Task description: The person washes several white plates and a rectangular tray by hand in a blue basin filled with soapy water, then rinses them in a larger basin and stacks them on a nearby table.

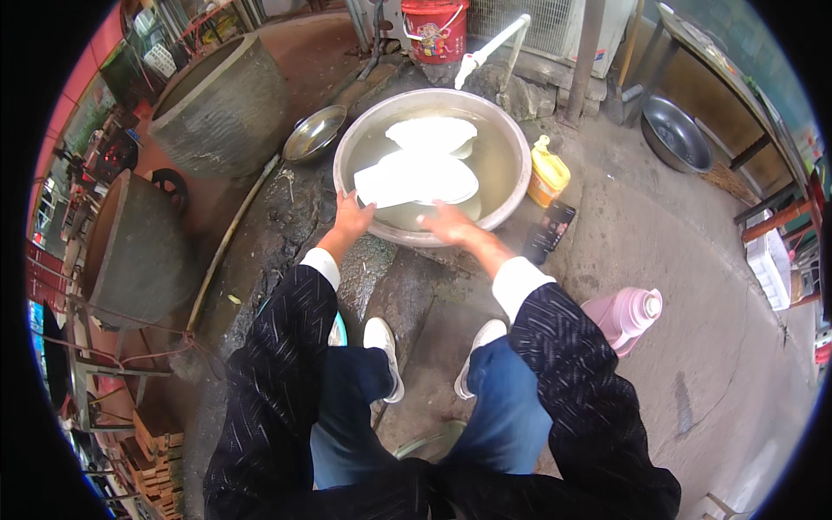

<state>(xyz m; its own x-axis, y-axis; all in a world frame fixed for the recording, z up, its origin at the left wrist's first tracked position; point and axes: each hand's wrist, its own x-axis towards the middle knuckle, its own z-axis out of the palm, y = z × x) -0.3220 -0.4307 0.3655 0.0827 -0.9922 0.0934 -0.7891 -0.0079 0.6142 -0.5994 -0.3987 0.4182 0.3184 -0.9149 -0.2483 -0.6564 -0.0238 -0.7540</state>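
Observation:
A wide, pale round basin (520, 170) of cloudy water sits on the ground before me. In it are a wavy-edged white dish (431, 133), an oval white dish (452, 177) and a flat, straight-edged white piece (382, 186). Glare washes out their surfaces, so I cannot tell whether the flat piece is part of the oval dish. At the basin's near left rim, my left hand (352, 217) grips the flat piece by its lower corner. My right hand (452, 226), blurred, hovers over the near rim, fingers spread beside the oval dish's lower edge.
A white tap (469, 64) overhangs the basin's far rim. To the right are a yellow bottle (548, 175), a phone (550, 231) and a pink thermos (627, 312). Left stand a wok (316, 134) and large stone-like vats (224, 107). A red bucket (437, 32) stands behind.

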